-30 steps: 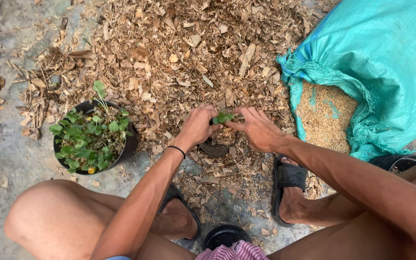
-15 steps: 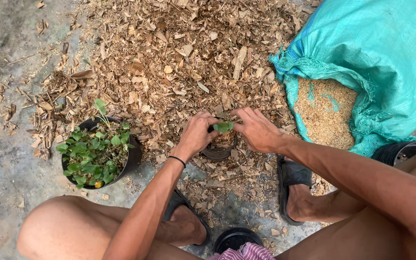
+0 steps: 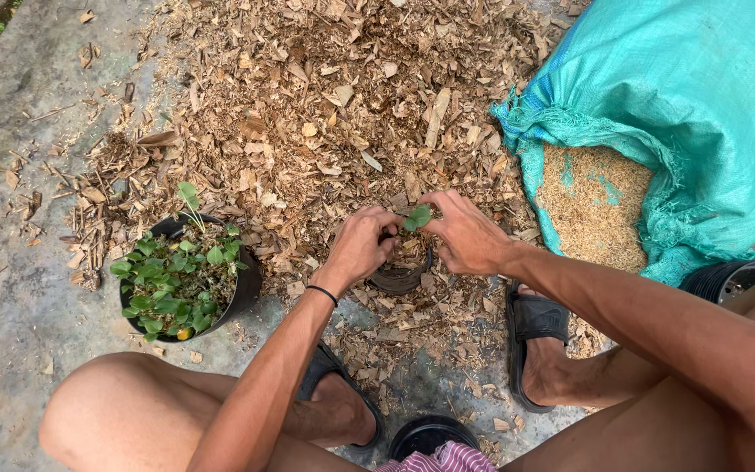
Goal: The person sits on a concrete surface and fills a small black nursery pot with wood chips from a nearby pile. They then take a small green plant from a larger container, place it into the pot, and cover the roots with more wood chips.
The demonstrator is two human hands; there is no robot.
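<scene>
My left hand point(image 3: 362, 246) and my right hand point(image 3: 463, 234) meet over a small black pot point(image 3: 400, 278) that stands on a heap of dry leaf mulch point(image 3: 325, 96). A small green seedling point(image 3: 417, 218) stands up between the fingertips of both hands, over the pot's mouth. The fingers of both hands curl around the seedling's base and press into the filling. A black band circles my left wrist. The pot's inside is mostly hidden by the hands.
A larger black pot full of green seedlings point(image 3: 183, 278) stands to the left on the concrete. A turquoise sack point(image 3: 675, 96) spilling rice husks point(image 3: 592, 205) lies at right. Stacked black pots point(image 3: 736, 278) sit at the far right, another pot point(image 3: 428, 435) between my sandalled feet.
The view has shifted slightly, so everything sits a bit lower and left in frame. Both hands stay at the small pot with the seedling, fingers working a little closer around it.
</scene>
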